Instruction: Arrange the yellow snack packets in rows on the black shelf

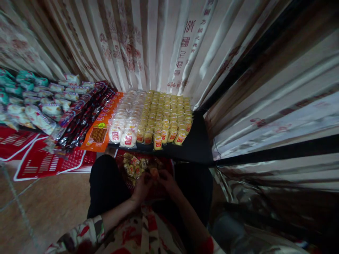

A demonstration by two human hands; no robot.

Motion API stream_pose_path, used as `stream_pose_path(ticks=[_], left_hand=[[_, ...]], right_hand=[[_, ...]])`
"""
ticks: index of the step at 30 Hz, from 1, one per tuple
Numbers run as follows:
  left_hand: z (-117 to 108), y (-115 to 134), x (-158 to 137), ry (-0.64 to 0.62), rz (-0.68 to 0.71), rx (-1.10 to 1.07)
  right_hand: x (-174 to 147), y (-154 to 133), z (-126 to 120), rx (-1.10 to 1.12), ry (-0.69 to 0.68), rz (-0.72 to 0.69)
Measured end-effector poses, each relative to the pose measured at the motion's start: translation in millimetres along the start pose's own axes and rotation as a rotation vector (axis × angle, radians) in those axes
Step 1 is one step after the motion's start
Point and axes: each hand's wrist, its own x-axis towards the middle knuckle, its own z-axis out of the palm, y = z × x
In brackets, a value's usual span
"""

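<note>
In the head view my left hand (143,184) and my right hand (167,182) meet low over my lap, fingers curled together. Between the fingertips is a small orange-tinted item (154,172), too dark and blurred to name surely. Directly below and beyond them a red basket (172,167) sits between my knees, holding loose small wrapped snacks (134,165) with red-and-white labels. Further ahead, yellow wrapped cakes (166,116) stand in tight rows on a black surface. Beside these rows are round white wrapped cakes (128,137).
An orange snack bag (98,135), dark long packets (83,113), white packets (42,113) and teal packets (23,79) lie to the left. Red baskets (53,162) stand below them. A printed curtain (159,42) hangs behind the black table (200,141).
</note>
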Motion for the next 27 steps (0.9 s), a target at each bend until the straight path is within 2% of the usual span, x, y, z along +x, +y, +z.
stream_pose_path(ticks=[3,5,9,13,16,19,23,27], left_hand=[[0.5,21.3,-12.2,-0.006,0.076,0.079],[1.3,39.6,-17.4,-0.008,0.142,0.127],[10.1,81.6,-20.0,-0.05,0.259,0.123],[34.5,119.6,-13.3,-0.133,0.303,0.03],[59.5,141.7,-3.1,-0.2,0.337,-0.07],[82.2,159.4,9.8,-0.255,0.309,-0.118],[101.0,175.4,26.4,-0.243,0.248,-0.103],[108.2,179.2,37.1,-0.191,0.289,-0.041]], right_hand=[[-10.3,-20.4,-12.8,0.051,-0.07,0.007],[-15.7,-35.2,-21.2,0.05,-0.061,-0.016],[-22.5,-62.2,-37.7,0.073,0.039,-0.124],[-19.9,-79.3,-56.2,0.104,0.198,-0.27],[-8.7,-85.1,-73.5,0.102,0.365,-0.355],[9.6,-88.6,-91.6,0.063,0.481,-0.41],[38.4,-93.3,-109.5,0.039,0.54,-0.433],[63.1,-97.9,-117.3,0.051,0.568,-0.418]])
